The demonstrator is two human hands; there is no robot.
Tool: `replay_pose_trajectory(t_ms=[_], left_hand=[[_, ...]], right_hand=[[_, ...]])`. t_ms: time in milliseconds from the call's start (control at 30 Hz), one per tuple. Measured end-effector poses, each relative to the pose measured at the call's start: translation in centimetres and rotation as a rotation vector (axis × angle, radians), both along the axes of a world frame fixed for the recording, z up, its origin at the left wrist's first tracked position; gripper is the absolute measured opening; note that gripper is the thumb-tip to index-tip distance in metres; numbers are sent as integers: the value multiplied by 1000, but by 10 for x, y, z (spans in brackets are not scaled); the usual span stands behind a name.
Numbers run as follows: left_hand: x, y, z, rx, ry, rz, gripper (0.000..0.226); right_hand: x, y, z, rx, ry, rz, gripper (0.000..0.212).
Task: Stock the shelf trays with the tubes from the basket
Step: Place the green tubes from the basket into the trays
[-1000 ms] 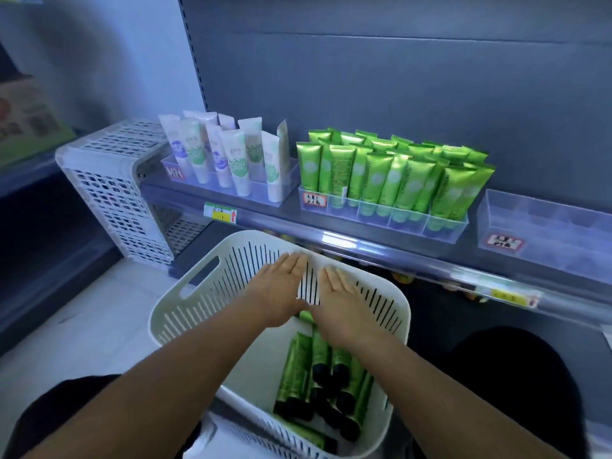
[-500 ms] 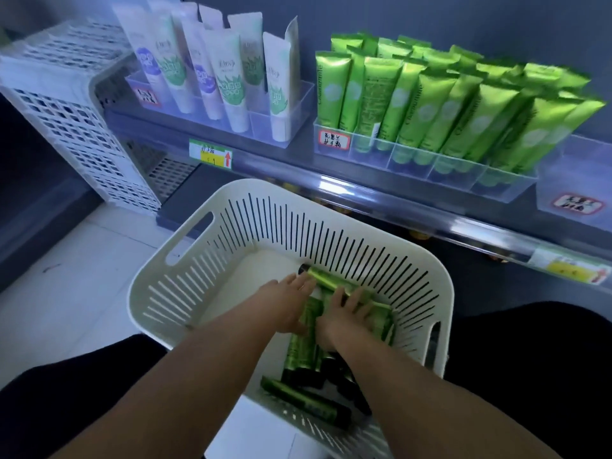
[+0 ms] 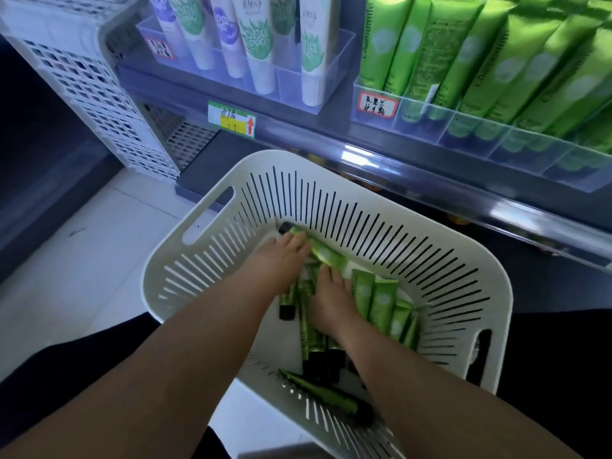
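A white slatted basket (image 3: 331, 167) sits below the shelf and holds several green tubes (image 3: 381, 303) with black caps. Both my hands are down inside it. My left hand (image 3: 278, 263) curls its fingers over one green tube (image 3: 326, 256) lying crosswise against the far wall, near its black cap. My right hand (image 3: 331, 303) curls its fingers down at that tube's other end, amid the pile. Another tube (image 3: 328, 395) lies apart by the near wall. On the shelf above, a clear tray (image 3: 463, 134) is packed with upright green tubes.
A second clear tray (image 3: 291, 84) with white tubes stands at the shelf's left. A white perforated crate (image 3: 82, 94) stands at the far left, over a pale tiled floor (image 3: 82, 260). A price tag (image 3: 231, 119) hangs on the shelf's front rail, above the basket's far rim.
My view has dropped closer to the basket. Both hands went from hovering flat above its rim down into the tubes and now curl on the crosswise tube.
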State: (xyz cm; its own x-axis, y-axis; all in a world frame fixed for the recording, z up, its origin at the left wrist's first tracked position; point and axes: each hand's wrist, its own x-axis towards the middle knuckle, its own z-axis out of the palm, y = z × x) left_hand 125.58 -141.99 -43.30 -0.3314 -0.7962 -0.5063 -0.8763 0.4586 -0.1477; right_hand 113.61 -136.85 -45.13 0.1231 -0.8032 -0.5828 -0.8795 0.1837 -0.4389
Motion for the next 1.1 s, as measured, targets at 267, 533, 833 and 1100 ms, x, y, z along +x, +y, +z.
replay_pose_trajectory(t_ms=[267, 533, 833, 1100], left_hand=[[1, -17, -7, -30, -51, -47, 68], [2, -16, -25, 62, 73, 206, 33], [-9, -14, -7, 78, 166, 237, 39], [-8, -4, 68, -49, 543, 377, 30]], right_hand=[[-8, -2, 1, -130, 79, -111, 64], [-19, -7, 0, -118, 109, -124, 70], [-20, -10, 12, -88, 97, -118, 78], [-29, -18, 51, -309, -200, -243, 18]])
